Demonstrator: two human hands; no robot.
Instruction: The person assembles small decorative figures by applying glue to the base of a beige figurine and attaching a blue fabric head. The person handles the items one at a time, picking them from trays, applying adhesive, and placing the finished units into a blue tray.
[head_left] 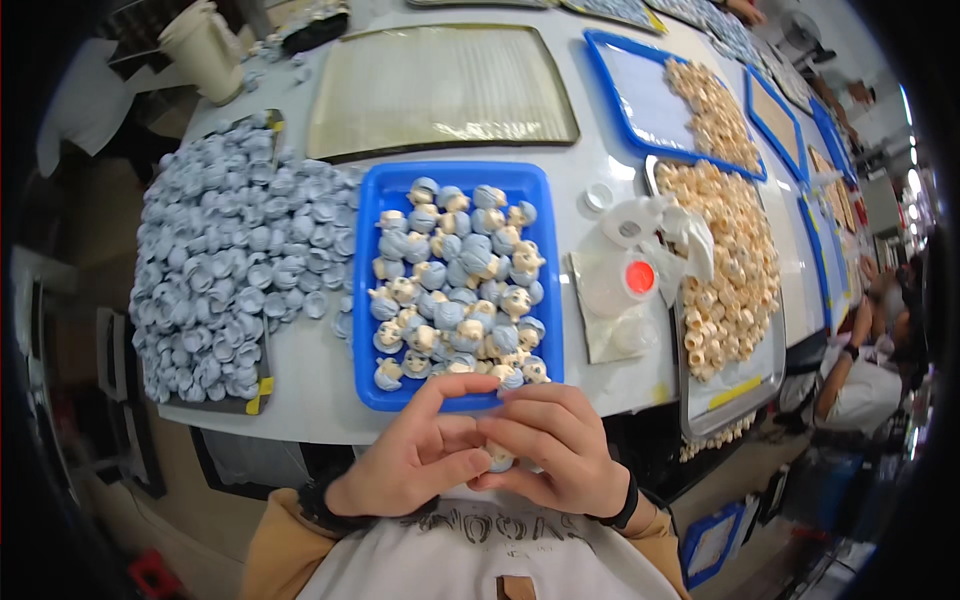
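Observation:
Close to my body, just off the table's front edge, my left hand point(420, 455) and my right hand point(560, 445) are closed together round a small doll head point(500, 458). Only a pale, bluish bit of it shows between my fingers; the rest is hidden. Right beyond my fingertips lies a blue tray point(368, 260), filled with cream doll heads point(517, 302) wearing light blue hair pieces. To its left is a large heap of loose, hollow light blue hair caps point(215, 270), spilling off a dark tray with yellow tape.
On the right, bare cream heads point(735, 270) fill a metal tray point(735, 395). Between the trays stand a bottle with a red cap point(640, 277) and a crumpled white tissue point(690, 235). A flat tray point(440, 85) lies beyond. People point(860, 380) work along the right.

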